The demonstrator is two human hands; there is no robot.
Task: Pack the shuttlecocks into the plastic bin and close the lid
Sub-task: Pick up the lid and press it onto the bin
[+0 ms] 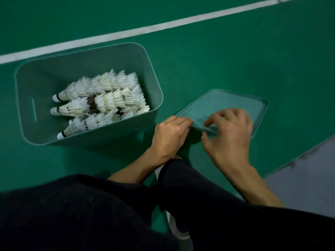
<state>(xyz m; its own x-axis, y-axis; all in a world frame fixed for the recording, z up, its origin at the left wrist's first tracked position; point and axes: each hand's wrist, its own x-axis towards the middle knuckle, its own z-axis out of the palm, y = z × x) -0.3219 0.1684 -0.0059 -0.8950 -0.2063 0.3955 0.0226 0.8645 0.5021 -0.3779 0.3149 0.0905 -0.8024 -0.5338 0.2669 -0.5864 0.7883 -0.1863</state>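
A grey-green plastic bin (154,84) stands open on the green court floor at the left. Several white feather shuttlecocks (101,102) lie stacked in rows inside it, cork ends toward the left. The matching lid (226,102) lies to the right of the bin, its near edge lifted off the floor. My left hand (170,134) pinches the lid's near left corner. My right hand (228,134) is blurred, fingers curled over the lid's near edge with the thumb below it.
A white court line (163,26) runs diagonally behind the bin. The green mat ends at the right, where grey floor (308,169) begins. My knees in dark trousers (108,214) fill the bottom of the view, a white shoe (174,225) between them.
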